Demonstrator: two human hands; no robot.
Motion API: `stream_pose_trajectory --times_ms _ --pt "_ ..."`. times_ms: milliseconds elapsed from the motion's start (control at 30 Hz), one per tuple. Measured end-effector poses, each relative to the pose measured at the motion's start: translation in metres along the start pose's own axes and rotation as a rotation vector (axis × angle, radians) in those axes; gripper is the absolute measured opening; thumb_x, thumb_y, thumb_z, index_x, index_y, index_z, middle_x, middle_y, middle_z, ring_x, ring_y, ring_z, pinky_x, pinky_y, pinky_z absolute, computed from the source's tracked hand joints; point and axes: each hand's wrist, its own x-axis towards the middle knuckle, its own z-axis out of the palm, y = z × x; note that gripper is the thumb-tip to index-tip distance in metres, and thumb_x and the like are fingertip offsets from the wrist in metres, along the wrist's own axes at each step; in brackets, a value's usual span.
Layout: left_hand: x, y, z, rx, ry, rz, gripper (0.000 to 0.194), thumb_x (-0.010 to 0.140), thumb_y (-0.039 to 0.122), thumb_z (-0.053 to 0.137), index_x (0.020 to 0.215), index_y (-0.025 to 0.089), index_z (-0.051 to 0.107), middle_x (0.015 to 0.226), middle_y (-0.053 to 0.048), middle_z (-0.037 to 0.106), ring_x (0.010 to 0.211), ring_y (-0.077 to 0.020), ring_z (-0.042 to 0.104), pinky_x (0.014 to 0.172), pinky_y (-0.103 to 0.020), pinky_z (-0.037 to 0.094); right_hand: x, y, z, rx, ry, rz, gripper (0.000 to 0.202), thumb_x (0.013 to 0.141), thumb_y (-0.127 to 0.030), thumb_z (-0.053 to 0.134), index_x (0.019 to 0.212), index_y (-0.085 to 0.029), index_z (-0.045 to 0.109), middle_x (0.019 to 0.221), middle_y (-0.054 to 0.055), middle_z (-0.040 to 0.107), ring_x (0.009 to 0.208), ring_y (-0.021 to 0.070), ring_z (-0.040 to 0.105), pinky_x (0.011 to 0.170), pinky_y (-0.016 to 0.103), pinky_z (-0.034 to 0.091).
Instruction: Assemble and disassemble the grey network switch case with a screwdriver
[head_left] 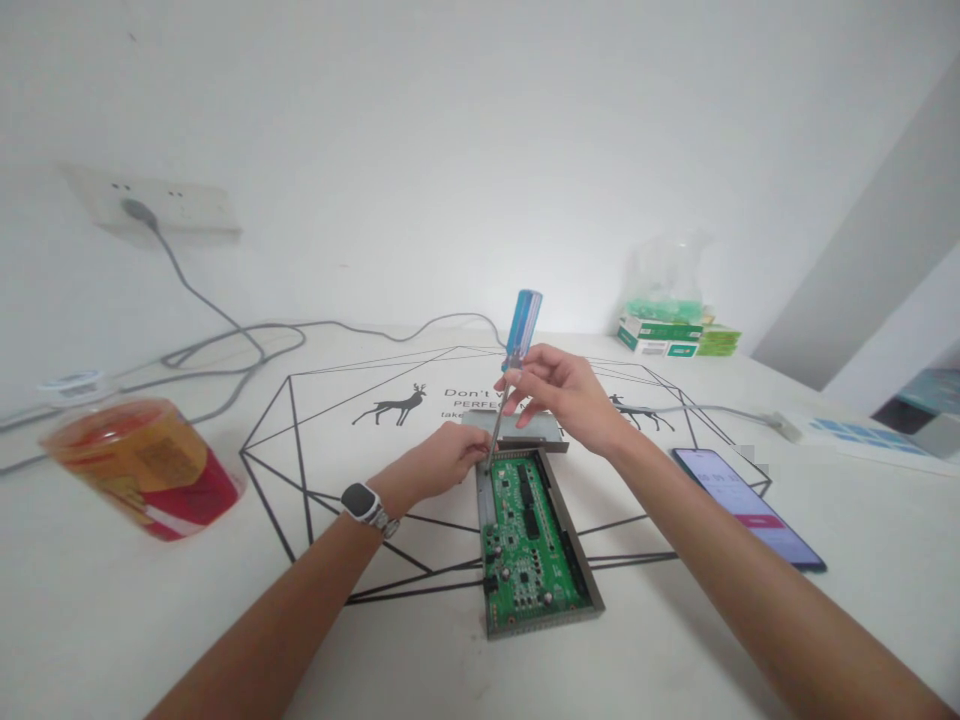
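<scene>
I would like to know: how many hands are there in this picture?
2. The left hand is at the far end of the green circuit board; the right hand holds the blue screwdriver.

The slim, plastic-handled screwdriver (524, 325) has a translucent blue handle with a pale stripe and a silver-grey shaft. The rectangular circuit board (536, 585) is bright green, dotted with black chips, in a dull grey metal frame (581, 560). Black angular lines and black deer pattern the white tabletop (420, 660). At left, the tapered cup (161, 470) shows red and orange-yellow; far right, cardboard boxes (664, 330) are green and white.
</scene>
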Motion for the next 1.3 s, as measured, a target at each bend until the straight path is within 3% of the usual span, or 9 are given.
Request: stream_pose_trajectory --times_ms 267,400,567,833,1100,1300 --pt "0.0 0.008 -0.01 0.006 -0.07 -0.139 0.014 0.082 0.022 0.051 0.08 0.019 0.065 0.065 0.0 0.065 0.059 -0.0166 0.062 0.057 -0.025 0.046 -0.009 0.009 -0.001 0.015 0.047 0.02 0.047 0.077 -0.058 0.077 0.091 -0.023 0.049 0.08 0.0 0.074 0.059 0.0148 0.071 0.051 0.025 0.057" --pt "-0.004 0.016 -0.017 0.219 0.001 -0.233 0.009 0.081 0.023 0.057 0.073 0.019 0.057 0.068 -0.002 0.065 0.064 -0.0176 0.06 0.059 -0.026 0.042 -0.03 0.019 -0.002 0.035 0.204 -0.017 0.046 0.081 -0.059 0.073 0.092 -0.024 0.045 0.079 -0.001 0.075 0.057 0.015 0.072 0.053 0.027 0.059" --pt "-0.009 0.027 -0.017 0.364 -0.094 -0.375 0.012 0.078 0.016 0.059 0.067 0.02 0.055 0.068 -0.001 0.064 0.064 -0.0166 0.057 0.06 -0.027 0.037 -0.065 0.033 -0.01 0.058 0.408 0.004 0.044 0.082 -0.057 0.074 0.091 -0.024 0.047 0.078 0.001 0.076 0.056 0.0165 0.072 0.053 0.028 0.06" --pt "-0.011 0.03 -0.013 0.427 -0.118 -0.398 0.011 0.076 0.015 0.058 0.066 0.019 0.06 0.069 -0.003 0.065 0.065 -0.0174 0.057 0.06 -0.028 0.036 -0.079 0.037 -0.015 0.131 0.603 -0.026 0.044 0.08 -0.055 0.077 0.092 -0.023 0.05 0.081 0.002 0.077 0.063 0.0186 0.075 0.052 0.027 0.059" --pt "-0.009 0.017 -0.012 0.372 -0.168 -0.331 0.012 0.082 0.02 0.055 0.072 0.018 0.061 0.072 -0.004 0.066 0.066 -0.0175 0.059 0.062 -0.027 0.038 -0.079 0.039 -0.007 0.16 0.594 -0.011 0.046 0.079 -0.056 0.078 0.093 -0.023 0.049 0.083 0.001 0.076 0.062 0.017 0.074 0.051 0.027 0.06" --pt "-0.009 0.028 -0.01 0.197 -0.175 -0.238 0.02 0.09 0.034 0.049 0.079 0.019 0.058 0.075 -0.003 0.064 0.071 -0.0185 0.057 0.064 -0.027 0.04 -0.08 0.041 -0.002 0.144 0.607 -0.044 0.045 0.082 -0.055 0.075 0.094 -0.023 0.047 0.083 0.0 0.076 0.06 0.0175 0.074 0.051 0.028 0.061"
